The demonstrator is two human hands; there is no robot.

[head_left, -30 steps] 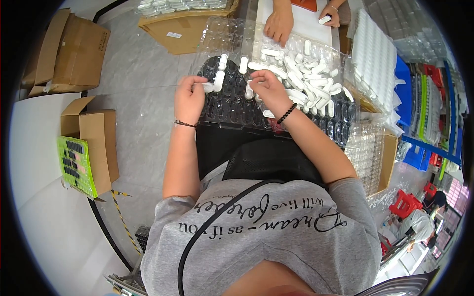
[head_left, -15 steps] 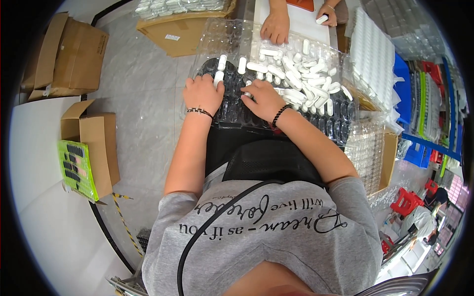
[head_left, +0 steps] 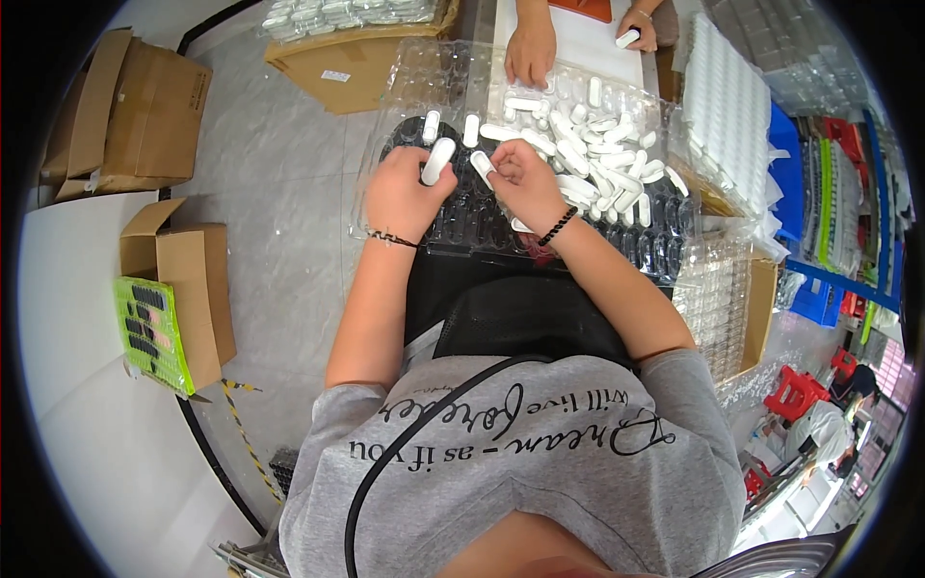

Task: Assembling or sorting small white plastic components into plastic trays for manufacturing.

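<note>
Left to right. Two cardboard boxes (head_left: 145, 116) sat on the floor at far left, a smaller box (head_left: 188, 279) nearer, with a green card (head_left: 152, 332) leaning on it.

Left hand (head_left: 405, 193) was closed on a white capsule (head_left: 438, 159). The capsule's long axis ran up and slightly right, away from the body, its far end poking out above the fingers. It hung over the left end of the black tray (head_left: 462, 217), which lay across the lap under a clear blister sheet (head_left: 385, 125).

Right hand (head_left: 525, 178) was just beside the left, nearly touching, pinching a second capsule (head_left: 482, 166) between fingertips. That one tilted up-left, so the two capsules leaned toward each other over the same tray corner. Two more capsules (head_left: 451, 127) stood in slots just beyond the hands, long axes pointing away from the body.

The loose pile of capsules (head_left: 597, 144) lay up and right of the hands, nearer the right hand; left hand would have had to cross over to get there. Empty slots were straight under both hands.

Another person's hands (head_left: 530, 48) rested at the far edge of the pile. White trays (head_left: 727, 106) were stacked at right, blue bins (head_left: 819, 289) beyond.
</note>
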